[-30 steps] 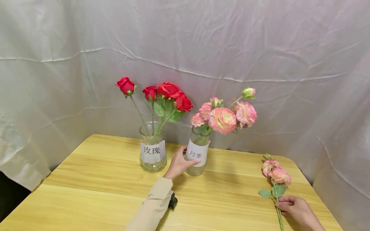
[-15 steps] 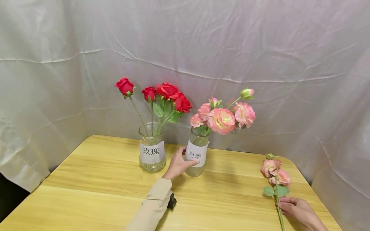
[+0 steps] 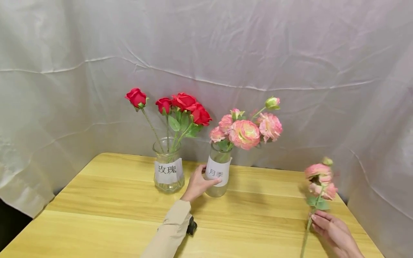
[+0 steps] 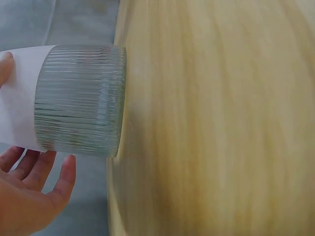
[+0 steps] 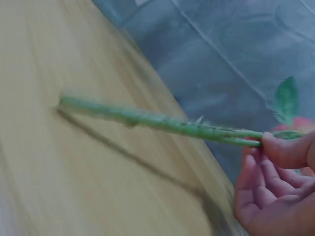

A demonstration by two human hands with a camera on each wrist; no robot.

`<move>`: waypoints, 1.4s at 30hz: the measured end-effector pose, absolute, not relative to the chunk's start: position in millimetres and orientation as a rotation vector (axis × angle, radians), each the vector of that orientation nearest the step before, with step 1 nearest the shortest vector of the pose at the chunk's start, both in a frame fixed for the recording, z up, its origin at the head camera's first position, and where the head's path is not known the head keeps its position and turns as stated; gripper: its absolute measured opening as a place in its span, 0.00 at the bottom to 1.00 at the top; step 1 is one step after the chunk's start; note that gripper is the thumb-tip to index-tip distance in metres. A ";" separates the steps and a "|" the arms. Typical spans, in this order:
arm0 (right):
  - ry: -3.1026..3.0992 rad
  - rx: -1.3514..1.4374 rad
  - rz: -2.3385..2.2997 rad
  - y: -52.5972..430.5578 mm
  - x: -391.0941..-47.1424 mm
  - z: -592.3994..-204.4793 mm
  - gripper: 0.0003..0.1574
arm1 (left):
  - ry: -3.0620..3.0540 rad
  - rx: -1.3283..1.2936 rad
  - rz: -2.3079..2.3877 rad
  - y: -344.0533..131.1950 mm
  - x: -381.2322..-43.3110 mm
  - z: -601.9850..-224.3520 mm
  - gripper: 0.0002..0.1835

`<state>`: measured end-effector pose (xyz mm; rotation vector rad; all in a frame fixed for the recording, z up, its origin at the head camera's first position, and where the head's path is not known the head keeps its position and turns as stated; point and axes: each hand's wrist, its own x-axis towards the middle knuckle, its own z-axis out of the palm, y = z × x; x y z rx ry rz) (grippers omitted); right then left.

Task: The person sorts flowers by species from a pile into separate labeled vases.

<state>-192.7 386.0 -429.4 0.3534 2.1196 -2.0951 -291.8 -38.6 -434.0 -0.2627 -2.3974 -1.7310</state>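
Observation:
My left hand (image 3: 197, 184) holds a ribbed glass vase (image 3: 217, 192) on the table, thumb across its white paper label. Several pink and yellow flowers (image 3: 245, 134) stand in that vase. In the left wrist view, the vase's ribbed base (image 4: 81, 101) shows beside the fingers (image 4: 42, 169). Over at the right, my right hand (image 3: 333, 229) pinches the stem of a pink artificial flower (image 3: 326, 190), whose blooms are blurred. The right wrist view shows the green stem (image 5: 147, 120) between thumb and fingers, slanting down with its lower end close over the table.
Left of the held vase stands another glass vase (image 3: 169, 187) with a paper label and several red roses (image 3: 184, 102). Both vases are on a wooden table (image 3: 106, 200), near its back edge. A pale cloth curtain (image 3: 206, 46) hangs behind and at the sides.
My right hand has lifted the pink flower off the table; its blooms have moved up and slightly right, and its stem has tilted. My left hand still holds the vase in place.

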 end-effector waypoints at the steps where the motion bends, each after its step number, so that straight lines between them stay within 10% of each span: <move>1: 2.103 0.330 -2.156 384.7 -191.9 -428.6 0.07 | -2.396 -0.264 -1.734 -38.7 -291.8 -433.7 0.40; 42: 1.724 -0.529 -3.071 195.9 -177.7 -291.4 0.12 | -2.420 -0.269 -1.737 -39.7 -291.0 -432.6 0.41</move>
